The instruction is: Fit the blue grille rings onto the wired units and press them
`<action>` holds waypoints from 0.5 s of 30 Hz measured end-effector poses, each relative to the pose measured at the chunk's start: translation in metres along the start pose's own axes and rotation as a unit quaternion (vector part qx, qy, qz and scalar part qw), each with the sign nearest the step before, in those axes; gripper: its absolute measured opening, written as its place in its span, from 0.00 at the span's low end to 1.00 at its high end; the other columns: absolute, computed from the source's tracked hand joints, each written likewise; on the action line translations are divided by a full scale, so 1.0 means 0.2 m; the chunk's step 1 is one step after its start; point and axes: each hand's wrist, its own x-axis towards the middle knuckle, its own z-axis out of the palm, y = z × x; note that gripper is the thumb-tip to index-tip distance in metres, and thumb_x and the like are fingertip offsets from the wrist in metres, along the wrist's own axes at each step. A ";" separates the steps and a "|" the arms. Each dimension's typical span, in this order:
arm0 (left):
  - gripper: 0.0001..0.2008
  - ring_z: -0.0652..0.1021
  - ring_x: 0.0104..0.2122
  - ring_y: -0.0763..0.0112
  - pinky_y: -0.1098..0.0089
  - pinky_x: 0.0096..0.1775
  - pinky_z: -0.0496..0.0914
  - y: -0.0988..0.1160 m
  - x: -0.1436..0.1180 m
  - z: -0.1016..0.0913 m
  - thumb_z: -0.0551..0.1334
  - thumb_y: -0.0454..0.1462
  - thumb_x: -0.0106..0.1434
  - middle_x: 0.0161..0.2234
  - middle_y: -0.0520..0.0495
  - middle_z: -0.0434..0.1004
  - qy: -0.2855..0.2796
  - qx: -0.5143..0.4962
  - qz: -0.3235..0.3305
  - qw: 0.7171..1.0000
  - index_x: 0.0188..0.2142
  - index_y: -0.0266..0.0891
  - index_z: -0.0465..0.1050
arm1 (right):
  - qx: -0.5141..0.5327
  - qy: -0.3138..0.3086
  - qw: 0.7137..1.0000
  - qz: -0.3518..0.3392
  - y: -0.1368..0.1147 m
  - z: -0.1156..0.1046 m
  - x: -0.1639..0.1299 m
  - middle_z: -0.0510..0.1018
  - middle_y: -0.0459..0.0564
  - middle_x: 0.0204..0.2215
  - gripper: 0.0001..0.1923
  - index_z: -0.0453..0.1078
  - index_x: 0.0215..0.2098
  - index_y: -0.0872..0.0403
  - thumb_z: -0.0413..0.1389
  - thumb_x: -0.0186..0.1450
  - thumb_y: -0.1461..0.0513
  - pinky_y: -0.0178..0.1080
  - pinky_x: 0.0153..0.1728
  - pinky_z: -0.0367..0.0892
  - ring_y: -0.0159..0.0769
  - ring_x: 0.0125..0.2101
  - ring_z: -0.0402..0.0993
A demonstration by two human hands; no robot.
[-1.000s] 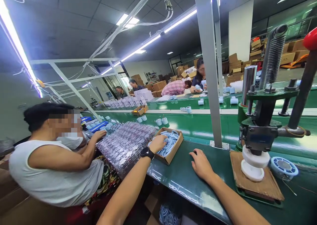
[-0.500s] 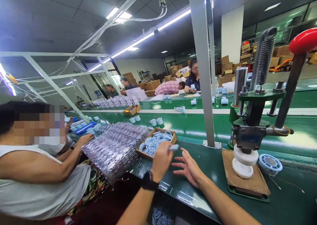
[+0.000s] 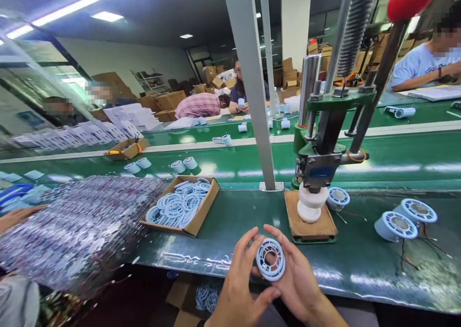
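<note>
Ring (image 3: pixel 272 272) (pale-blue) sits between left grip (image 3: pixel 240 276) and right grip (image 3: pixel 299 278).

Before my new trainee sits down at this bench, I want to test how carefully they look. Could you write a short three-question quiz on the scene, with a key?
1. Multiple choice: what do the left hand and the right hand hold between them?
A) a screwdriver
B) a light blue ring-shaped part
C) a coil of tape

2. Count: how many wired light blue parts stand on the near green bench, to the right of the press in the picture?

3. True or false: the cardboard box of light blue rings stands to the left of the press.

Key: 1. B. 2. Three: one close beside the press, two farther right. 3. True.
</note>
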 end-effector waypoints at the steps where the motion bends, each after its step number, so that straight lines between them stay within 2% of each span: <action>1: 0.35 0.71 0.61 0.45 0.50 0.53 0.75 0.01 0.00 0.01 0.64 0.50 0.64 0.65 0.34 0.63 0.011 -0.001 -0.005 1.000 0.67 0.53 0.54 | 0.002 -0.002 1.000 -0.005 0.00 0.01 -0.02 0.80 0.50 0.44 0.36 0.69 0.53 0.49 0.72 0.49 0.48 0.38 0.37 0.72 0.38 0.42 0.77; 5: 0.30 0.72 0.60 0.48 0.52 0.53 0.75 0.04 0.00 0.03 0.61 0.50 0.67 0.64 0.36 0.64 0.041 -0.001 -0.018 0.999 0.65 0.53 0.57 | 0.008 -0.024 1.000 -0.011 0.01 0.02 -0.06 0.80 0.50 0.44 0.38 0.67 0.54 0.49 0.71 0.50 0.47 0.36 0.33 0.71 0.40 0.41 0.78; 9: 0.30 0.71 0.61 0.48 0.54 0.53 0.75 0.06 0.01 0.01 0.61 0.53 0.65 0.63 0.36 0.65 0.012 -0.009 -0.010 1.000 0.64 0.52 0.61 | -0.015 -0.040 0.999 0.027 0.00 0.01 -0.08 0.79 0.50 0.46 0.41 0.63 0.59 0.45 0.68 0.52 0.44 0.31 0.23 0.63 0.36 0.30 0.79; 15: 0.33 0.72 0.60 0.46 0.53 0.53 0.75 0.07 0.00 -0.02 0.62 0.55 0.63 0.63 0.33 0.63 -0.017 0.006 -0.010 1.000 0.64 0.51 0.62 | -0.020 -0.045 0.998 0.049 -0.02 0.02 -0.09 0.78 0.53 0.50 0.48 0.57 0.63 0.44 0.68 0.51 0.41 0.29 0.19 0.60 0.37 0.29 0.79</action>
